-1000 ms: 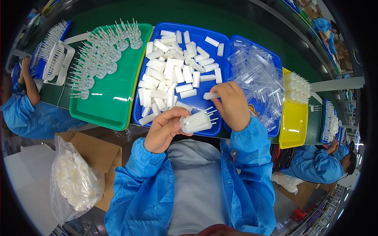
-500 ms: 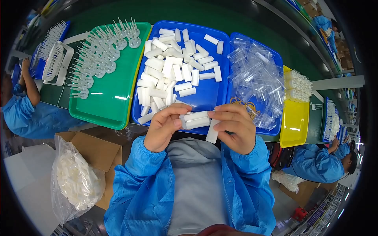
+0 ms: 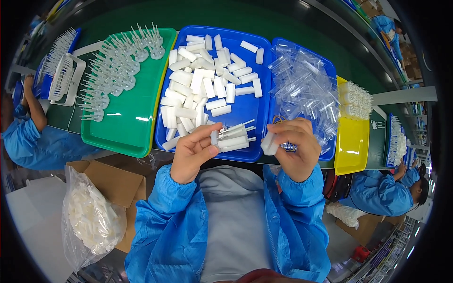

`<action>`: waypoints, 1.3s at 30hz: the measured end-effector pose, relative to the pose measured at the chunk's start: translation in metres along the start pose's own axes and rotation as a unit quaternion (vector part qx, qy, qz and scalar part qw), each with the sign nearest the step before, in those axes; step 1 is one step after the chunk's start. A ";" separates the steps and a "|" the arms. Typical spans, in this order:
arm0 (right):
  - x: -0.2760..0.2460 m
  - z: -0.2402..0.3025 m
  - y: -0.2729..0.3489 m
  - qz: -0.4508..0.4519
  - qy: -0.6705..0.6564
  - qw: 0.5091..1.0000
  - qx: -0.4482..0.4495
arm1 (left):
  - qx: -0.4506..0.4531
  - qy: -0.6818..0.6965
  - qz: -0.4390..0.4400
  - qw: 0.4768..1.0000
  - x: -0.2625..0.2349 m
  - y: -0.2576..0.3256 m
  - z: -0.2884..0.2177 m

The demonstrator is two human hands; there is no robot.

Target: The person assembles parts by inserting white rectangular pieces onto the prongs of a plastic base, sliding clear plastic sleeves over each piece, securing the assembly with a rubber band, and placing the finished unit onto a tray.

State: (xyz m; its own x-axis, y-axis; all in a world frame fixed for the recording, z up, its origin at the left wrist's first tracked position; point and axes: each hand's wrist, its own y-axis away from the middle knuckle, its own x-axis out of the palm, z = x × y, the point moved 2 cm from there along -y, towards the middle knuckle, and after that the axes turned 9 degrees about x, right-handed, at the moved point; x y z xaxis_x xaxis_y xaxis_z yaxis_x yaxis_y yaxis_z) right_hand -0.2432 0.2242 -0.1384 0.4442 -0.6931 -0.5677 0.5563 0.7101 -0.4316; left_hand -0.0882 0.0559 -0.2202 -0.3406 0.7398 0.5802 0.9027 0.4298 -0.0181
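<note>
My left hand (image 3: 192, 154) pinches a pronged plastic holder by its pale round base (image 3: 215, 140). Its thin pins point right, and white foam pieces (image 3: 235, 142) sit on them with the pin tips sticking out. To the right, a white foam piece (image 3: 270, 144) is between the fingers of my right hand (image 3: 298, 147), apart from the holder. Both hands are over the near edge of a blue tray (image 3: 240, 118), where many more loose white foam pieces (image 3: 207, 87) lie in a heap.
On the left, a green tray (image 3: 120, 134) bears rows of pronged holders (image 3: 123, 82). A blue tray of clear plastic sleeves (image 3: 304, 92) and a yellow tray (image 3: 351, 151) with stacked white pieces stand right. A bag of white pieces (image 3: 92, 217) is by a cardboard box (image 3: 111, 181). Co-workers sit at both sides.
My right hand has drawn away to the right with its white foam piece. The holder in my left hand has tilted, and its pins now show past the foam.
</note>
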 end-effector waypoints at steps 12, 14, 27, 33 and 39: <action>-0.012 0.008 -0.009 0.047 0.218 0.973 -0.066 | 0.060 -0.132 0.046 0.988 0.009 0.002 -0.013; -0.012 0.007 -0.007 0.062 0.202 0.975 -0.073 | 0.065 -0.135 0.044 0.988 0.008 0.002 -0.012; -0.013 0.006 -0.010 0.177 0.108 0.978 -0.024 | 0.059 -0.118 0.033 0.991 0.005 0.004 -0.010; -0.011 0.001 -0.006 0.179 0.114 0.977 -0.025 | 0.045 -0.119 0.044 0.991 0.007 0.003 -0.010; -0.012 0.003 -0.010 0.155 0.110 0.980 -0.052 | 0.044 -0.122 0.048 0.990 0.008 0.004 -0.008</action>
State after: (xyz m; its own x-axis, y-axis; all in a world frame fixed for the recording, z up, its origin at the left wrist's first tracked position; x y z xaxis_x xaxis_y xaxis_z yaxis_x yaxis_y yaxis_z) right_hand -0.2519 0.2251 -0.1251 0.4115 -0.4063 -0.8158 0.3381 0.8993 -0.2774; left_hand -0.0851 0.0594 -0.2096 -0.3171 0.8781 0.3583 0.9113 0.3867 -0.1412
